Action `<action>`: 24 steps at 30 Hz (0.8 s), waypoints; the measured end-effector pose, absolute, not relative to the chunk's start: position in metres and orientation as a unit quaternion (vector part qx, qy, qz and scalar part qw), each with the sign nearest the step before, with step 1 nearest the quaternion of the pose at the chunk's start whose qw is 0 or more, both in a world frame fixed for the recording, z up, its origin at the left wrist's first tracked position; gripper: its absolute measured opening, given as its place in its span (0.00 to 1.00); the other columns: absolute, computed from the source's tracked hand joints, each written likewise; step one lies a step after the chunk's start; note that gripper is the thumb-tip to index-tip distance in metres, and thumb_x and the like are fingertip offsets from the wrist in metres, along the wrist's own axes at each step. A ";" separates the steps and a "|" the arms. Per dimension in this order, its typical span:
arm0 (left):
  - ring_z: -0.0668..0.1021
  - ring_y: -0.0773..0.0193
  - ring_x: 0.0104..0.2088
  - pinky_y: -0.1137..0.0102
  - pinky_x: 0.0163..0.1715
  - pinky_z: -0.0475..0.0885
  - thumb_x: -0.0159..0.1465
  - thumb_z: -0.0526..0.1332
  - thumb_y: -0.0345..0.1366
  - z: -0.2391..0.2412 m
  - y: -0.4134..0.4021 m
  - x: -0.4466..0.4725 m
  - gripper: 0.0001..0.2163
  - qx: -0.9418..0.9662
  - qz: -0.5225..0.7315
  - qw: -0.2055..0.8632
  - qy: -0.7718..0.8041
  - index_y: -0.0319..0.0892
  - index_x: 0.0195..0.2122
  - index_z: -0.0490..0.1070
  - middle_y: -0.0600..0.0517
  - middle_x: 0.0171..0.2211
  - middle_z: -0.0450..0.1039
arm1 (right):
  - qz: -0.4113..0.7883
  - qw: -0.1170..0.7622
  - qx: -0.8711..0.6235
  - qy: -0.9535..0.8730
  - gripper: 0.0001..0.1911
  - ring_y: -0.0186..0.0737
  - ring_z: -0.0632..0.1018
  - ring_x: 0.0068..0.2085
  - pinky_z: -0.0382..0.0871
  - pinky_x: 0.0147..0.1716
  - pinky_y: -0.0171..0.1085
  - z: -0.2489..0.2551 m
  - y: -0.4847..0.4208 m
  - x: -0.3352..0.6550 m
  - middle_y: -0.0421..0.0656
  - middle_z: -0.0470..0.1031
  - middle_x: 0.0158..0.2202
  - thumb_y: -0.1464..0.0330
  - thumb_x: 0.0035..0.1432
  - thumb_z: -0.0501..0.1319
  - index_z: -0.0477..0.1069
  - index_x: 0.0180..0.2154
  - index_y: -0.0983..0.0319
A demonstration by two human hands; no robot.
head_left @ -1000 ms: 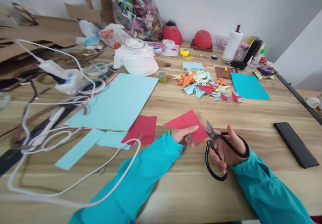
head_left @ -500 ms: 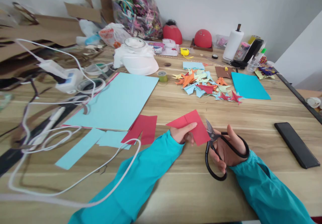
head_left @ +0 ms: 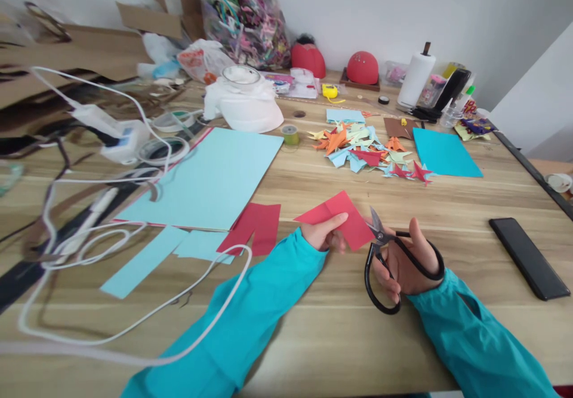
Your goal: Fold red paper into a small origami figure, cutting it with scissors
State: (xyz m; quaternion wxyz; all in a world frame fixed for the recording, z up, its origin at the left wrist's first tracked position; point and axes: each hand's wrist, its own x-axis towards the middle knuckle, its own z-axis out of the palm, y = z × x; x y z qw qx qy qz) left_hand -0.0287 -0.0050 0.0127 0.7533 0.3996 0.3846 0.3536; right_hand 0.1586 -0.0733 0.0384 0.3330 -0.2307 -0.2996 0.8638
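My left hand (head_left: pixel 323 233) pinches a red paper piece (head_left: pixel 341 216) just above the wooden table (head_left: pixel 313 326), thumb on top. My right hand (head_left: pixel 405 261) grips black scissors (head_left: pixel 380 255) with fingers through the handle loops. The short blades point up and left and touch the red paper's right edge. Both sleeves are teal. A second red paper piece (head_left: pixel 256 226) lies flat to the left, overlapping a large light blue sheet (head_left: pixel 210 180).
A black phone (head_left: pixel 528 257) lies at the right. A heap of folded paper shapes (head_left: pixel 367 152) and a teal sheet (head_left: pixel 445 153) sit further back. White cables (head_left: pixel 134 302) loop across the left. Light blue strips (head_left: pixel 143 262), a paper towel roll (head_left: pixel 415 79) and clutter line the back.
Hands, red paper and scissors have shifted slightly up the table together; the scissor blades stay at the paper's right edge.
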 end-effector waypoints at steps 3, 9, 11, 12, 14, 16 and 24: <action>0.72 0.67 0.13 0.74 0.13 0.68 0.52 0.65 0.43 0.012 -0.006 -0.030 0.14 0.397 0.356 0.757 0.377 0.35 0.26 0.74 0.52 0.14 0.73 | 0.870 0.315 -0.230 -0.302 0.41 0.33 0.68 0.15 0.63 0.14 0.32 0.038 -0.073 0.160 0.40 0.70 0.22 0.42 0.53 0.24 0.43 0.60 0.56; 0.73 0.65 0.15 0.73 0.13 0.68 0.53 0.64 0.44 0.010 -0.011 -0.025 0.14 0.377 0.359 0.759 0.390 0.36 0.31 0.74 0.51 0.17 0.74 | 0.874 0.302 -0.225 -0.307 0.41 0.33 0.68 0.15 0.62 0.14 0.32 0.036 -0.073 0.159 0.39 0.70 0.22 0.41 0.52 0.25 0.45 0.59 0.55; 0.73 0.66 0.15 0.73 0.13 0.69 0.53 0.63 0.44 0.011 -0.012 -0.024 0.13 0.377 0.356 0.764 0.385 0.37 0.29 0.74 0.51 0.17 0.74 | 0.872 0.306 -0.224 -0.309 0.41 0.33 0.68 0.15 0.62 0.14 0.32 0.037 -0.073 0.158 0.39 0.70 0.22 0.41 0.52 0.25 0.45 0.58 0.55; 0.73 0.66 0.15 0.73 0.13 0.69 0.53 0.63 0.43 0.011 -0.012 -0.024 0.13 0.379 0.356 0.764 0.383 0.37 0.29 0.74 0.51 0.16 0.74 | 0.870 0.310 -0.228 -0.310 0.41 0.33 0.68 0.15 0.61 0.14 0.32 0.037 -0.073 0.158 0.39 0.70 0.22 0.41 0.52 0.25 0.46 0.58 0.56; 0.73 0.66 0.14 0.74 0.13 0.69 0.52 0.64 0.43 0.012 -0.012 -0.024 0.13 0.381 0.359 0.761 0.383 0.36 0.29 0.74 0.52 0.15 0.73 | 0.862 0.319 -0.243 -0.311 0.43 0.33 0.68 0.15 0.62 0.14 0.32 0.038 -0.073 0.158 0.39 0.69 0.22 0.41 0.51 0.24 0.46 0.59 0.56; 0.73 0.65 0.14 0.73 0.13 0.69 0.51 0.64 0.43 0.012 -0.010 -0.024 0.14 0.383 0.364 0.757 0.385 0.35 0.30 0.74 0.52 0.14 0.72 | 0.855 0.324 -0.256 -0.313 0.44 0.33 0.67 0.14 0.62 0.13 0.32 0.039 -0.073 0.157 0.39 0.69 0.21 0.40 0.50 0.23 0.45 0.59 0.57; 0.72 0.67 0.13 0.75 0.11 0.68 0.50 0.65 0.44 0.010 -0.008 -0.024 0.15 0.381 0.384 0.754 0.373 0.34 0.30 0.74 0.52 0.13 0.72 | 0.848 0.339 -0.266 -0.308 0.44 0.33 0.67 0.14 0.65 0.13 0.34 0.039 -0.075 0.157 0.39 0.69 0.21 0.42 0.51 0.22 0.41 0.61 0.56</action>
